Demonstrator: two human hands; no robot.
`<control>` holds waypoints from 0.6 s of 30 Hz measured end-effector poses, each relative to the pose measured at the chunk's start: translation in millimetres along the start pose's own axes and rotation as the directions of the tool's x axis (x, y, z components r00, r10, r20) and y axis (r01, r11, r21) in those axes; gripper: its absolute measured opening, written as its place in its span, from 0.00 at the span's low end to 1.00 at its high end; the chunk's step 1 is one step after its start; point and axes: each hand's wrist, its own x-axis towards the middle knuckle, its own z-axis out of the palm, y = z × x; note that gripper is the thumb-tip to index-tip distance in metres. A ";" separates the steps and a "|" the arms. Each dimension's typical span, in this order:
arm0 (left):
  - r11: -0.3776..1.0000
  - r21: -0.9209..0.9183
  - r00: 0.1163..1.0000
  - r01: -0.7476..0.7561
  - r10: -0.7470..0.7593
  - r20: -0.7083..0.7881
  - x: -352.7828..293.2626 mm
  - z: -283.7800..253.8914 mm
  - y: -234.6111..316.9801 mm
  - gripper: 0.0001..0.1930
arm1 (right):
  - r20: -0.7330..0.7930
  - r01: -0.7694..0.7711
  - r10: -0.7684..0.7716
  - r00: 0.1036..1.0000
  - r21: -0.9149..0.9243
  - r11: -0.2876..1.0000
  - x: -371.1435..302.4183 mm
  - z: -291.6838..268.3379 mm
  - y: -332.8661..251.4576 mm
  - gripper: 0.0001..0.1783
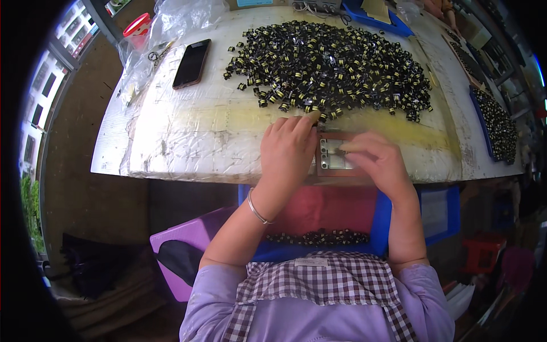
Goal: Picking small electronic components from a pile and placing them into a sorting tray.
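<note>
My left hand (pixel 289 143) is closed, its fingertips at the near edge of a heap of small black parts with yellow bands (pixel 325 65). A dark part sits at those fingertips, but whether they grip it is hidden. Just right of it, a small metal plate with parallel grooves and round screws (pixel 333 154) lies on a reddish-brown base (pixel 347 172) near the table's front edge. Over the plate's right side is my right hand (pixel 379 157), slightly blurred, with thumb and forefinger pinched together. Anything between them is too small to make out.
The worn white table (pixel 194 131) carries a black phone (pixel 192 64), scissors (pixel 161 53) and clear plastic bags (pixel 182 17) at left. A blue tray (pixel 379 21) stands at the back. More parts fill a tray (pixel 494 122) at right. Below the table edge, a blue bin (pixel 383 222) holds similar parts.
</note>
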 end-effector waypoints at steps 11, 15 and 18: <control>0.997 0.046 0.997 0.066 -0.068 0.027 -4.2 -4.1 -4.3 0.09 | -0.040 -0.034 0.032 0.999 -0.042 0.999 -3.6 4.4 -4.4 0.10; 0.997 -0.005 0.996 0.078 -0.077 0.037 -6.7 -4.1 -4.8 0.09 | -0.065 -0.047 0.044 0.997 -0.059 0.997 -5.5 4.2 -3.4 0.11; 0.994 -0.064 0.996 0.085 -0.085 0.006 -8.3 -3.7 -7.3 0.09 | -0.087 -0.030 0.025 0.996 -0.059 0.998 -3.5 11.4 0.6 0.11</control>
